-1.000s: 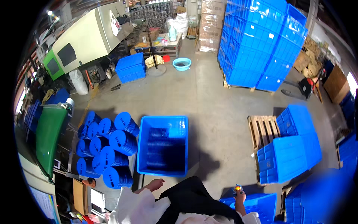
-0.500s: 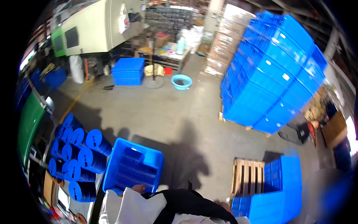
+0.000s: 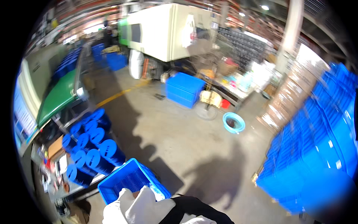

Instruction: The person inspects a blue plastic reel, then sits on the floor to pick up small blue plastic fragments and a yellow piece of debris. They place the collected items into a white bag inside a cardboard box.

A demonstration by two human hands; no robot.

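Observation:
A blue crate (image 3: 118, 178) stands in front of me at the lower middle, its near side covered by my white sleeves. Rows of thin blue discs (image 3: 131, 182) stand on edge inside it. My left hand (image 3: 136, 194) shows only as a small patch of skin between folds of white cloth at the crate's near side. Its fingers are hidden, so I cannot tell whether it grips anything. My right hand is out of the picture. Just left of the crate, several upright stacks of blue discs (image 3: 97, 160) sit close together on a table.
A tall pile of blue crates (image 3: 309, 149) rises at the right beside wrapped cartons (image 3: 289, 93). Ahead are a lidded blue bin (image 3: 182, 89), a standing fan (image 3: 207, 108) and a light-blue basin (image 3: 234, 123) on the floor. A green-and-white machine (image 3: 56, 91) borders the left.
My view has swung left, so the scene has shifted right and the wooden pallet has left the picture. My right hand has gone from view; the left is more covered by cloth.

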